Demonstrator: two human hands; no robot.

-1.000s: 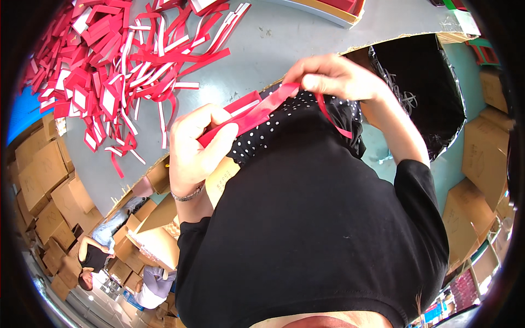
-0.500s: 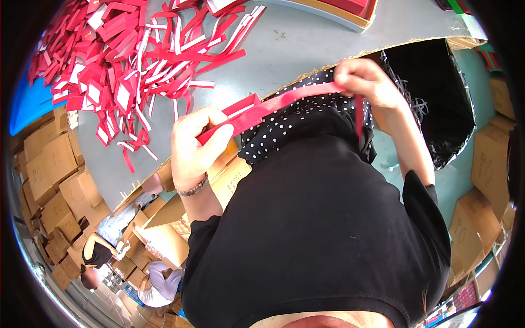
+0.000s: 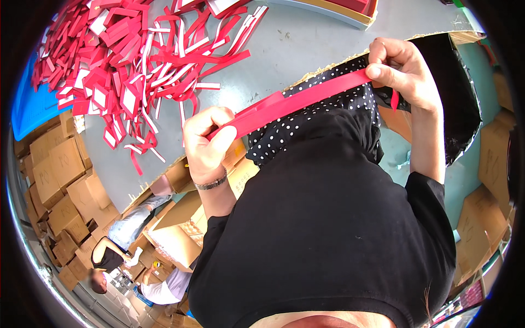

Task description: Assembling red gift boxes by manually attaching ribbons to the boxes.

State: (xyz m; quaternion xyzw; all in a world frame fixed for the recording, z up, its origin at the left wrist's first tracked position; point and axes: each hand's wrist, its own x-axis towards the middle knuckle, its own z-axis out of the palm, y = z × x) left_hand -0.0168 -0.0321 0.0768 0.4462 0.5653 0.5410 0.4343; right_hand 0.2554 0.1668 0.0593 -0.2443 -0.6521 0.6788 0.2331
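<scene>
A red strip [image 3: 322, 94] is stretched between my hands above my lap, at the table's near edge. My left hand [image 3: 210, 139] is closed round its wider left end, where a flat red piece lies along the strip. Thumb and fingers of my right hand [image 3: 402, 71] pinch the strip near its other end, and a short red tail hangs below that grip. A large heap of red and white folded pieces with loose ribbon-like strips [image 3: 164, 65] lies on the grey table [image 3: 273, 44], beyond my left hand.
At the table's far side stands a box with red contents [image 3: 350, 19]. A black plastic-lined container [image 3: 456, 98] is to my right. Cardboard boxes [image 3: 65, 164] are stacked at the left, others [image 3: 481, 224] at the right. Two people [image 3: 109, 254] work at lower left.
My right hand has moved right and slightly up, pulling the strip straighter and tauter. My left hand keeps its grip and has shifted a little right in view.
</scene>
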